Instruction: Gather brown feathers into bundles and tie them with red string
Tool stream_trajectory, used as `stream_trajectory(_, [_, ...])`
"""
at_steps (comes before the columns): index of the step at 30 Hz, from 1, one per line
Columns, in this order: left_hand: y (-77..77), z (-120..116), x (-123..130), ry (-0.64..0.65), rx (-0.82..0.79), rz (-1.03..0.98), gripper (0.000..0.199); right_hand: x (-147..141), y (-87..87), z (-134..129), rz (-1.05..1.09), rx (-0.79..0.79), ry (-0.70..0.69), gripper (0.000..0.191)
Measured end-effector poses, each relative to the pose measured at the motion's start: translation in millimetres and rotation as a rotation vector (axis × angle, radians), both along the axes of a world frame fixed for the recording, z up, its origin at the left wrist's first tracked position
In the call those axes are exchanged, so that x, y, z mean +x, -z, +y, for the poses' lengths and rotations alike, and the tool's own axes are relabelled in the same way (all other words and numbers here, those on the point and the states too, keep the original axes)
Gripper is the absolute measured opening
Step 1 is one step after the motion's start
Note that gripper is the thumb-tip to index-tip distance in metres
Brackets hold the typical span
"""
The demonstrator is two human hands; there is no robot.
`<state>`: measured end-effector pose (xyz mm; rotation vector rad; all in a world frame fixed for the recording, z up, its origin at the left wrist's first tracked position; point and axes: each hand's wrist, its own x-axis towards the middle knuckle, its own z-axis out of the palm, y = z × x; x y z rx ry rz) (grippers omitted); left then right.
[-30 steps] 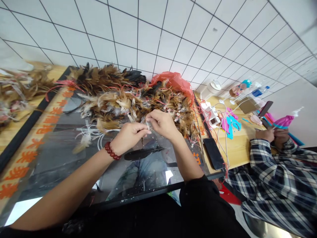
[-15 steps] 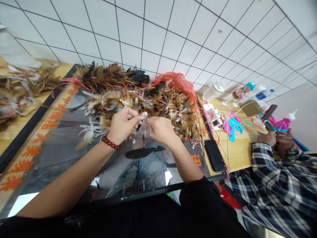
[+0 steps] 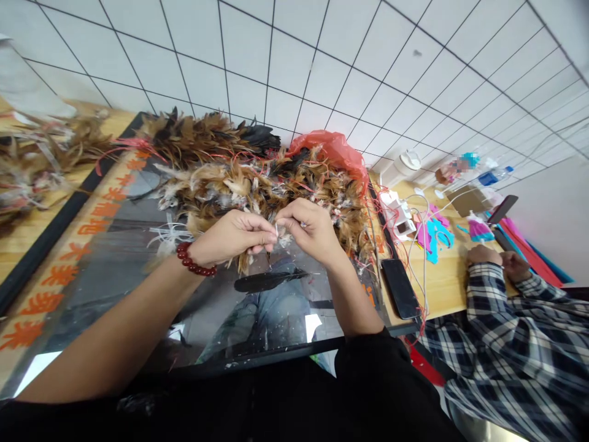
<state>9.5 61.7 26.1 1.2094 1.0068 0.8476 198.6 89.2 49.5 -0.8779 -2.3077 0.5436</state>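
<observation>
Left hand (image 3: 232,238), with a red bead bracelet (image 3: 193,263) at the wrist, pinches a small bundle of brown feathers (image 3: 243,261) hanging below the fingers. Right hand (image 3: 309,228) meets it fingertip to fingertip, nipping a thin white quill or tie (image 3: 277,230); I cannot tell which. Both work over the glass tabletop (image 3: 115,270), just in front of the feather heap (image 3: 257,184). I judge this bundle partly gathered, not yet bound. The heap is large, so most sorting seems left. One black feather (image 3: 269,280) lies loose on the glass. A co-worker's plaid sleeve (image 3: 510,331) rests at the wooden table (image 3: 442,276).
</observation>
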Motion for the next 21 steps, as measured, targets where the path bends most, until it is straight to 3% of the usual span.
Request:
stream_trajectory(2, [-4.2, -3, -1, 0.074, -0.052, -0.044, 0.021, -2, 4.1, 2, 0.094, -0.081, -0.054, 0.024])
stream_trajectory(4, [-6.3, -4, -1, 0.049, -0.101, -0.152, 0.022, -6, 9.7, 5, 0.166, -0.126, -0.028, 0.023])
stream_trajectory(11, [-11.9, 4, 2, -0.319, -0.367, -0.594, 0.022, -10, 18.7, 7, 0.158, -0.076, 0.107, 0.017])
stream_trajectory(15, [-19.0, 5, 4, -0.387, -0.582, -0.755, 0.028, -11, 19.7, 6, 0.051, -0.038, 0.157, 0.018])
stream_trajectory(18, [-17.9, 3, 5, -0.368, -0.547, -0.761, 0.023, -11, 21.7, 7, -0.024, -0.052, 0.182, 0.019])
stream_trajectory(21, [-8.3, 4, 7, -0.397, -0.343, -0.652, 0.008, -11, 21.1, 6, -0.027, -0.017, 0.119, 0.018])
